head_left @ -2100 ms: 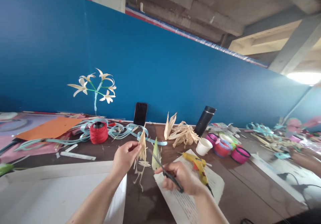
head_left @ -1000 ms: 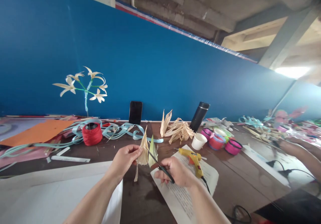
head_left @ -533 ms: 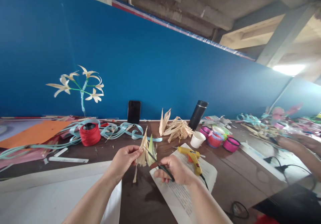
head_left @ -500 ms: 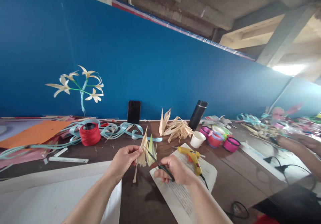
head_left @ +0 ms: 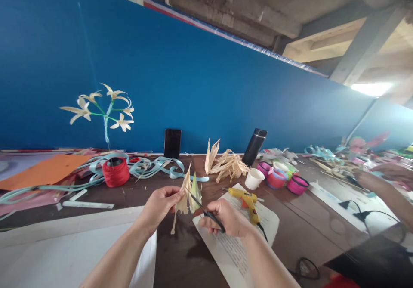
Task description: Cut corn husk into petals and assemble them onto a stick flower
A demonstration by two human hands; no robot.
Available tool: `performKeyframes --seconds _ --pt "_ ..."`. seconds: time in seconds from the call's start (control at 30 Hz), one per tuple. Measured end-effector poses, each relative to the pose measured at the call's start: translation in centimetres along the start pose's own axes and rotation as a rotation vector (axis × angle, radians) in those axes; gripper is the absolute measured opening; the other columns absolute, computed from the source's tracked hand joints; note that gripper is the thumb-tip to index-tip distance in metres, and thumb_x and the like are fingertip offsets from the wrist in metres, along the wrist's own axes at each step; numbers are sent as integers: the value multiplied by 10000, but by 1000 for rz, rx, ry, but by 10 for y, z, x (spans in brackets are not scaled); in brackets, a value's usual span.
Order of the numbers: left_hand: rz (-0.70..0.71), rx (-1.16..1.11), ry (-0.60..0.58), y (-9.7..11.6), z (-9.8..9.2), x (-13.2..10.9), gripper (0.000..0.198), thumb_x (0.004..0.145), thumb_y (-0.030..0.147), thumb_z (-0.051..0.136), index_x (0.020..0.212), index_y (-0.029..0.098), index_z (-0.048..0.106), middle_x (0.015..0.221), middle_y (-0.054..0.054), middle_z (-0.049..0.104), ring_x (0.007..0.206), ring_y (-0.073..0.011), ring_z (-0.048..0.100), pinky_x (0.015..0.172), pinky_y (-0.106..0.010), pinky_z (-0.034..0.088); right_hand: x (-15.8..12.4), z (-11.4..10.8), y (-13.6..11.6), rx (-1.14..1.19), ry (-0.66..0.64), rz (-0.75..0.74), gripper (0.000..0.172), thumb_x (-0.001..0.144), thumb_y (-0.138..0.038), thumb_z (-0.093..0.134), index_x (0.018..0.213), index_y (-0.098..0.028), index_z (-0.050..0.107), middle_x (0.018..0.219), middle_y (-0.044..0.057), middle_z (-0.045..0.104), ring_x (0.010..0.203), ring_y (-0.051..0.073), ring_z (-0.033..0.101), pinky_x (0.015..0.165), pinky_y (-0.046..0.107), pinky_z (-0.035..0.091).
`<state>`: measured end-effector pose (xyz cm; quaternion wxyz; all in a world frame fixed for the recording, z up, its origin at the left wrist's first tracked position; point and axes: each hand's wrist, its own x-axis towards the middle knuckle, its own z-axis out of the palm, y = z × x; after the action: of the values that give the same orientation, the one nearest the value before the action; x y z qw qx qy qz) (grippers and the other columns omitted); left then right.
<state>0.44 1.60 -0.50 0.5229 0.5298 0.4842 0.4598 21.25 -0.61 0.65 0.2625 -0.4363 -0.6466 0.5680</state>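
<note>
My left hand (head_left: 164, 202) pinches a pale dried corn husk (head_left: 184, 195) above the brown table. A greenish strip of husk (head_left: 195, 193) stands at its right side. My right hand (head_left: 222, 219) is wrapped round the dark handles of a pair of scissors (head_left: 211, 217), whose blades point up and left across the husk. Whether the blades are apart is too small to tell. Just right of my right hand, a yellow glue gun (head_left: 248, 201) lies on a printed sheet (head_left: 237, 249).
Behind stand a red twine spool (head_left: 115, 174), a phone (head_left: 172, 144), loose dried husks (head_left: 229, 166), a white cup (head_left: 254, 179) and a black flask (head_left: 255, 147). A husk flower stem (head_left: 106, 128) rises at left. Another person's hand (head_left: 371, 180) is at right, beyond a power strip (head_left: 338, 204).
My hands, the husk and the scissors stay almost in the same place. The other person's hand at right has shifted slightly.
</note>
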Motion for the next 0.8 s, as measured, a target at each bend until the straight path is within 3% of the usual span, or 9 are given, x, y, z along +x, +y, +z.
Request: performKeyframes --seconds 0.1,0.3,0.53,0.8 --pt "0 -8 -1 1 1 -1 405 626 536 612 770 161 658 584 23 544 463 -75 397 464 -189 294 -1 0 -3 -2 0 19 255 630 -367 690 645 -118 636 589 10 610 434 72 468 395 190 346" --pt "12 -40 -4 0 0 0 394 627 514 622 790 160 676 600 18 562 460 -65 402 456 -183 311 -3 2 -6 -50 23 12 234 635 -360 687 655 -129 658 469 -32 533 409 74 442 403 197 337" --pt "-2 -45 -8 -1 -1 0 370 645 480 620 813 156 678 638 7 562 484 -67 409 460 -179 327 -2 2 -8 -20 10 42 204 633 -331 683 651 -130 654 523 -10 588 419 73 442 414 204 336" --pt "-5 -53 -8 -2 0 0 338 648 469 622 780 161 668 619 15 552 485 -68 408 453 -172 317 -4 3 -12 -41 29 17 275 635 -377 699 708 -114 663 474 -30 522 410 65 410 409 196 314"
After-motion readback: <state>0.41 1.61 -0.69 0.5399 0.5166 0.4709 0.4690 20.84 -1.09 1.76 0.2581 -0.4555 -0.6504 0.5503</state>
